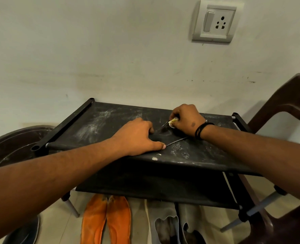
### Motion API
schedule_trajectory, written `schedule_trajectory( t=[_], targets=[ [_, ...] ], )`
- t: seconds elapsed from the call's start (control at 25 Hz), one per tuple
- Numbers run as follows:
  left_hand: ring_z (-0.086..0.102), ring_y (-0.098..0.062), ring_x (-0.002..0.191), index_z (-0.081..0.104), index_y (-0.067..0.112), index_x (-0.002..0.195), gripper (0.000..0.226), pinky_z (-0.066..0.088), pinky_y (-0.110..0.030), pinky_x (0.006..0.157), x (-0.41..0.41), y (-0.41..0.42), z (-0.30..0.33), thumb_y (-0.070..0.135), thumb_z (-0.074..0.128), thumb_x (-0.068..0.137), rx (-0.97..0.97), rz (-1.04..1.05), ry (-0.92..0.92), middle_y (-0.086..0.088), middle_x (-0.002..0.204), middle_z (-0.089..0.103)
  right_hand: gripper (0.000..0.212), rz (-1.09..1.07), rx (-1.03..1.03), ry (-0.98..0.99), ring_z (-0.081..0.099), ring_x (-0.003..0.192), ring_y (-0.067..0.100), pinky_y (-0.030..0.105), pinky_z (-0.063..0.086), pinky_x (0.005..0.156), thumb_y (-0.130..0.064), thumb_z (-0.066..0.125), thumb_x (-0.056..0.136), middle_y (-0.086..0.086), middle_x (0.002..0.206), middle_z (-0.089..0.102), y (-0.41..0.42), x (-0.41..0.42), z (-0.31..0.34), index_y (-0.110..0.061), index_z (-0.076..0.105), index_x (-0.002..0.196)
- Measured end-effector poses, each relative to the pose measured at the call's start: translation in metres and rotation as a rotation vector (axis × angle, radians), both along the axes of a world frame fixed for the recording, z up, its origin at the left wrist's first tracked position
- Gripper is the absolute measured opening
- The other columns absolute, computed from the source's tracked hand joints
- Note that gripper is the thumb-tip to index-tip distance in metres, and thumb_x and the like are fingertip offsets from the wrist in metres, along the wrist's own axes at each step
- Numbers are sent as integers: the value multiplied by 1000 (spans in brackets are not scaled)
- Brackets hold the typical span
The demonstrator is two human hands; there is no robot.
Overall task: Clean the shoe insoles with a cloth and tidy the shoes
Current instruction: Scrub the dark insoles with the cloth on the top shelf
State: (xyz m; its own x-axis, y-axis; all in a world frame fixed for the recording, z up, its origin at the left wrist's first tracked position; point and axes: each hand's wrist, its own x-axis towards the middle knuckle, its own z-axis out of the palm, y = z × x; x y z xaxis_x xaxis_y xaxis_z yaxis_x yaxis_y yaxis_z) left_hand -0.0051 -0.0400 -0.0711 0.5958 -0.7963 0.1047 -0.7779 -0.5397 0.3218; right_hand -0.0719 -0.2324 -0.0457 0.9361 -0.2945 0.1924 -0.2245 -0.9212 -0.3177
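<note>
A black shoe rack (110, 120) stands against the wall, its top shelf streaked with white dust. A dark flat piece (165, 134), probably an insole, lies on that shelf between my hands; only its thin pale edges show against the black. My left hand (136, 136) rests on its near end, thumb stretched along the edge and fingertips bent down onto it. My right hand (186, 120), with a black wristband, pinches a small yellowish-white thing (172, 122) at the far end; what it is I cannot tell.
On the floor under the rack lie a pair of orange shoes (107, 221) and a pair of grey shoes (172, 224). A brown plastic chair (286, 110) stands close on the right, a dark round tub (13, 143) on the left. A wall socket (216, 22) is above.
</note>
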Motion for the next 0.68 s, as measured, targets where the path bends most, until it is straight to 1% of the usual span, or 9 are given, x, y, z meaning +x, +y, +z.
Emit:
schedule_trajectory(
  t=[0.04, 0.12, 0.16, 0.24, 0.28, 0.4, 0.48, 0.6, 0.68],
  targets=[
    [56, -15, 96, 63, 27, 111, 62, 50, -32, 82, 0, 0, 0, 75, 67, 72, -2, -1, -5, 4, 105, 54, 11, -35, -8, 2, 66, 91, 18, 23, 49, 78, -13, 72, 84, 5, 96, 73, -3, 2, -1, -12, 76, 94],
    [56, -15, 95, 63, 27, 108, 60, 49, -32, 79, 1, 1, -1, 75, 68, 72, 3, -2, -10, 3, 104, 55, 13, 33, -15, 21, 65, 91, 17, 24, 51, 82, -15, 69, 86, 4, 98, 73, 11, -1, -6, -12, 76, 97],
    [56, -15, 92, 62, 26, 103, 58, 48, -32, 76, 1, 1, -2, 75, 68, 71, 3, -4, -10, 3, 101, 55, 14, 118, -24, 31, 63, 87, 13, 21, 50, 80, -14, 68, 87, 1, 96, 72, 24, -7, -9, -13, 76, 98],
    [55, -14, 86, 58, 26, 92, 53, 45, -31, 67, 2, -1, -2, 73, 70, 70, -11, -13, -15, 2, 95, 55, 16, 265, -21, 65, 58, 79, 8, 11, 43, 69, -13, 67, 88, -5, 88, 68, 43, -15, -11, -14, 76, 100],
    [56, -14, 85, 59, 26, 91, 53, 43, -30, 65, 4, -2, -3, 74, 69, 70, -15, -13, -16, 2, 94, 55, 15, 277, -42, 83, 59, 79, 9, 11, 42, 68, -14, 67, 88, -5, 88, 68, 41, -13, -10, -14, 76, 99],
    [58, -13, 92, 63, 27, 104, 62, 50, -30, 74, 4, -2, -4, 79, 65, 69, -16, -13, -10, 5, 103, 57, 15, 67, -83, 95, 66, 90, 20, 26, 52, 78, -19, 66, 90, 7, 100, 73, 10, 2, -2, -11, 75, 100],
    [58, -13, 94, 63, 28, 108, 65, 51, -31, 78, 5, -1, -4, 80, 64, 69, -9, -12, -17, 4, 106, 56, 15, -6, -87, 93, 65, 93, 23, 29, 51, 80, -17, 65, 91, 10, 103, 72, 2, 3, -1, -10, 75, 101],
    [56, -13, 89, 62, 27, 100, 60, 47, -30, 70, 5, -1, -4, 78, 66, 70, -2, -9, -26, 4, 100, 55, 13, 172, -95, 114, 65, 92, 21, 27, 51, 80, -12, 63, 90, 8, 99, 71, 31, -8, -5, -9, 75, 96],
    [55, -13, 85, 58, 27, 93, 54, 43, -30, 66, 4, -1, -4, 76, 67, 70, -8, -11, -30, 3, 95, 54, 15, 296, -85, 141, 64, 87, 19, 30, 54, 79, -8, 62, 88, 6, 94, 69, 45, -19, -2, -9, 76, 95]
  ],
)
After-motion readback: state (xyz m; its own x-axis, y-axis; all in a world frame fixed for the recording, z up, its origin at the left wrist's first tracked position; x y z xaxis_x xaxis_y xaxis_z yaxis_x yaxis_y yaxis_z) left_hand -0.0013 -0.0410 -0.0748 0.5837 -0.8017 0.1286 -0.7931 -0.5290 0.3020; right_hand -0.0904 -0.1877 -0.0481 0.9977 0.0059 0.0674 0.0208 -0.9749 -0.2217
